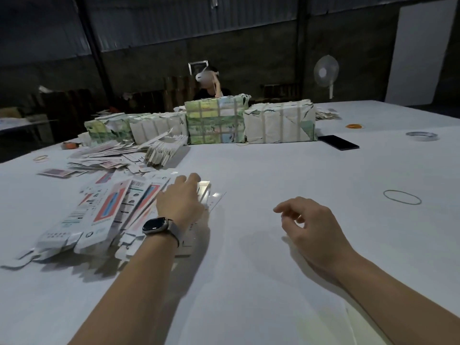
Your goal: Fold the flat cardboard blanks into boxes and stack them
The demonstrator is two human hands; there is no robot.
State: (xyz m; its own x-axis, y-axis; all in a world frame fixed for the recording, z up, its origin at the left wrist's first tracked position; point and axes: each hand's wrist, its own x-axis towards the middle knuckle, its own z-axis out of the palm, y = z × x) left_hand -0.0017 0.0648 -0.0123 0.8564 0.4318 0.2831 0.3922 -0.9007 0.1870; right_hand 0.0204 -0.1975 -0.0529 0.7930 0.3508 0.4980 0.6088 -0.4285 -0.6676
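A stack of flat cardboard blanks (99,215), white with pink and blue print, lies at the left of the white table (273,170). My left hand (181,200), with a watch on the wrist, rests palm down on the right edge of that stack, its fingers spread over the top blank (206,192). Whether it grips the blank is unclear. My right hand (308,220) hovers just above the bare table to the right, fingers loosely curled and apart, holding nothing. A looser heap of more blanks (119,158) lies farther back on the left.
Wrapped paper bundles (216,120) stand in a row across the table's middle, with a person seated behind them. A black phone (338,142), a tape roll (422,136) and a rubber band (402,196) lie on the right. A fan (326,70) stands at the back.
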